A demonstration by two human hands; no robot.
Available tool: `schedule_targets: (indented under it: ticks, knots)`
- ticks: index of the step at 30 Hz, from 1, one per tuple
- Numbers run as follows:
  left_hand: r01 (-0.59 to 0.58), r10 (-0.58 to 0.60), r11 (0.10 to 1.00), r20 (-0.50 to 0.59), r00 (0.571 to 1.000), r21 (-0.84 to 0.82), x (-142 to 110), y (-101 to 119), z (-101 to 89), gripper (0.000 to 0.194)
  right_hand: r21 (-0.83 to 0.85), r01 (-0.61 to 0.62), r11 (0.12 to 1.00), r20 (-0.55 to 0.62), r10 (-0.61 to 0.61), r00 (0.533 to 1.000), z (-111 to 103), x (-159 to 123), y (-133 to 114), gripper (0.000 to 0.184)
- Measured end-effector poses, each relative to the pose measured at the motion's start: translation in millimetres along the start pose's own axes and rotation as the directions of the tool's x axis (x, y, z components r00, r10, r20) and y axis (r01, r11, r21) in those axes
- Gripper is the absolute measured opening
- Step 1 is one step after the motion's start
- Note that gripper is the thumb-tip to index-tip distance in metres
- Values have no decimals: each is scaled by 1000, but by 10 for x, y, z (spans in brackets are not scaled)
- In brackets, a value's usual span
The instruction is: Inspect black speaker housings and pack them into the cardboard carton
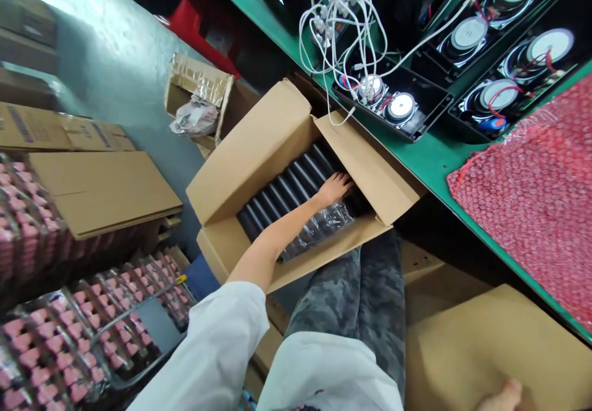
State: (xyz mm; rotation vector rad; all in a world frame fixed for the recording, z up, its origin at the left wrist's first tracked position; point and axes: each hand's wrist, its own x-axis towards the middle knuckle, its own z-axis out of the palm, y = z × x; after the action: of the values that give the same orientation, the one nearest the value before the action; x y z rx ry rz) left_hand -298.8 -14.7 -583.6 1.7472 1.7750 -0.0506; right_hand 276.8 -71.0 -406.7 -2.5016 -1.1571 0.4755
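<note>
An open cardboard box (pixel 254 158) stands in front of my legs, its flaps folded outward. Inside it, black rounded parts (pixel 282 195) lie side by side in a row, with clear plastic wrap (pixel 319 229) on the near side. My left hand (pixel 336 189) reaches into the box and rests on the right end of the row, fingers stretched and apart; the fingertips are partly hidden near the flap. At the lower right, my right hand (pixel 504 395) grips the edge of a flat cardboard sheet (pixel 490 343), thumb on top and other fingers out of sight.
A green workbench (pixel 439 174) runs along the right, holding black speaker housings (pixel 402 106), tangled white cables (pixel 342 23) and red bubble wrap (pixel 536 183). Stacked pink parts (pixel 92 331) and flat cardboard (pixel 106 189) fill the left. A smaller carton (pixel 203 81) sits beyond the box.
</note>
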Motion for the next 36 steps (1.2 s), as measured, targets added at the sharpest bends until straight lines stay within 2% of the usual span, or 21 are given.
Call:
schedule_targets:
  ticks: [5,8,12,15,18,20,22,24,26,28,29,30,31,32,34,36]
  knots:
    - [-20,19,995,15,1000,97,14,13,42,54,30,27,999,-18,-27,999,-11,-18,12,89]
    - [-45,42,992,25,999,115,40,10,-3,52,12,61,998,-54,-60,997,-10,-36,35,93]
    - [-181,177,981,61,982,65,-26,33,-162,48,0,55,998,-50,-55,997,-9,-67,-44,92]
    - [-324,325,946,68,943,-19,-141,79,-296,55,17,49,999,-65,-48,997,1,-101,-123,94]
    - [-411,414,907,12,910,-96,-244,109,-436,55,11,36,999,-108,-35,994,47,-103,-114,94]
    - [-432,427,891,-67,902,-140,-332,122,-550,51,-8,-5,1000,-110,4,994,66,-83,-87,88]
    - [-415,385,892,-182,905,-180,-498,157,-686,47,33,4,999,-80,-2,997,29,-88,-129,85]
    - [-350,268,910,-328,906,-222,-770,235,-834,43,105,125,987,-63,-119,991,-66,-184,-323,91]
    - [-248,91,928,-475,875,-278,-1102,365,-975,38,161,275,948,-82,-265,961,-147,-418,-697,92]
    - [-156,-80,925,-582,809,-345,-1389,536,-1071,32,205,352,913,-18,-356,934,-99,-773,-1187,76]
    - [-123,-150,918,-616,773,-377,-1482,630,-1089,30,262,345,901,128,-387,913,1,-971,-1437,67]
    - [-99,-205,908,-640,741,-406,-1533,724,-1084,28,324,378,867,313,-475,822,153,-1164,-1669,64]
    - [-86,-245,898,-654,715,-431,-1541,816,-1057,26,417,424,804,458,-588,666,350,-1338,-1871,63]
    - [-83,-270,889,-661,700,-451,-1513,902,-1012,26,486,451,748,507,-662,551,579,-1482,-2037,63]
    - [-97,-282,872,-655,702,-479,-1398,1042,-892,28,565,477,673,549,-738,392,1057,-1666,-2247,67]
    - [-114,-275,858,-635,722,-502,-1293,1134,-771,32,581,485,654,560,-753,346,1448,-1733,-2302,72]
